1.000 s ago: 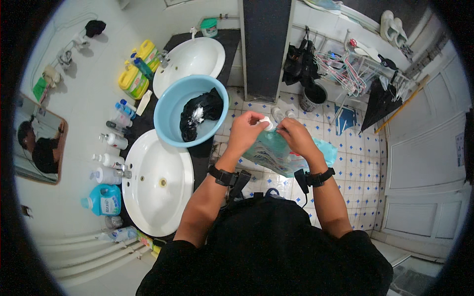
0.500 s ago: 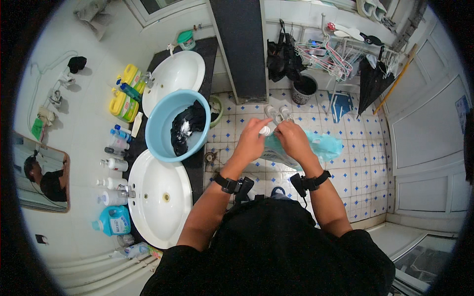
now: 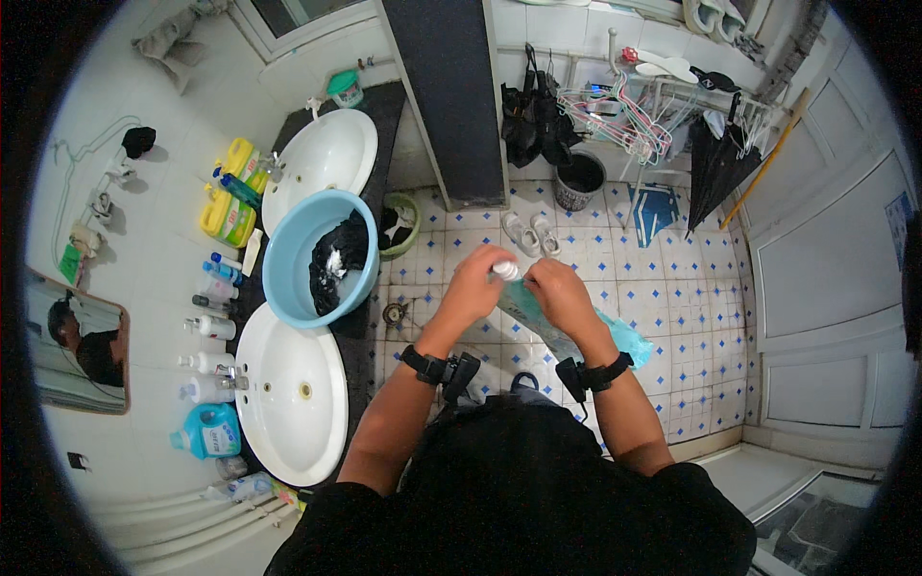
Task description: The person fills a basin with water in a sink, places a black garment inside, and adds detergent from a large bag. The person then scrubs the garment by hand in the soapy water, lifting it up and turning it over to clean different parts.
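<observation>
In front of my body, my left hand (image 3: 473,290) has its fingers closed around a small white cap (image 3: 506,271) at the top of a translucent teal plastic pouch (image 3: 530,312). Close beside it, my right hand (image 3: 560,296) pinches the pouch's upper edge. The pouch's lower end hangs out past my right wrist. To the left, a light blue basin (image 3: 288,235) holds dark wet cloth (image 3: 348,240) with a white patch of foam or powder (image 3: 333,263) on it. Neither hand touches the basin.
The basin rests across two white sinks (image 3: 322,154) on a dark counter. Bottles and a blue detergent jug (image 3: 213,430) line the wall. White shoes (image 3: 521,233), a bin (image 3: 579,180) and a green tub (image 3: 411,228) stand on the tiled floor. A dark pillar (image 3: 447,106) rises ahead.
My hands have shifted slightly down and left in view with the pouch, which now hangs more steeply. The whole view has moved a little, so the basin and sinks appear further left.
</observation>
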Demonstrator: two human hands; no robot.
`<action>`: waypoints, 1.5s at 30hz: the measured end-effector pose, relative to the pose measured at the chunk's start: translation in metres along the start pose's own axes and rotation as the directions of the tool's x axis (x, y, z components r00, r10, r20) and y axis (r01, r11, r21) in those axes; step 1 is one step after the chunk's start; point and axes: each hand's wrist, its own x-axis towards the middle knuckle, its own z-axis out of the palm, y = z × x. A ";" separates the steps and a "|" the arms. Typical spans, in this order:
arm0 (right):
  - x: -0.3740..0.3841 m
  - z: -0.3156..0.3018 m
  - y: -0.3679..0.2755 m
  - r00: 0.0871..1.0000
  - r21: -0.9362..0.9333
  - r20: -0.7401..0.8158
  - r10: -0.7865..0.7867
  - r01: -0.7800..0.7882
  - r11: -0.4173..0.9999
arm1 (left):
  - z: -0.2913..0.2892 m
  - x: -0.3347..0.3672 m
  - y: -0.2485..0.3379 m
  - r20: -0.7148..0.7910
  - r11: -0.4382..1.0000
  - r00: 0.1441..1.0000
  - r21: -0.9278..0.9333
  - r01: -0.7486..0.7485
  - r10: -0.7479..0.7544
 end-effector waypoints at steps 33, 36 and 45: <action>0.161 0.062 -0.021 0.965 -0.079 0.186 -0.183 0.200 0.977 | -0.137 0.063 -0.048 -0.023 0.943 0.963 0.209 -0.259 0.270; 0.175 0.069 -0.021 0.962 -0.040 0.135 -0.238 0.246 0.969 | -0.143 0.070 -0.051 -0.199 0.854 0.834 0.199 -0.480 0.515; 0.218 0.068 -0.025 0.937 -0.061 0.225 -0.269 0.289 0.955 | -0.170 0.087 -0.052 -0.087 0.985 0.987 0.124 -0.124 0.135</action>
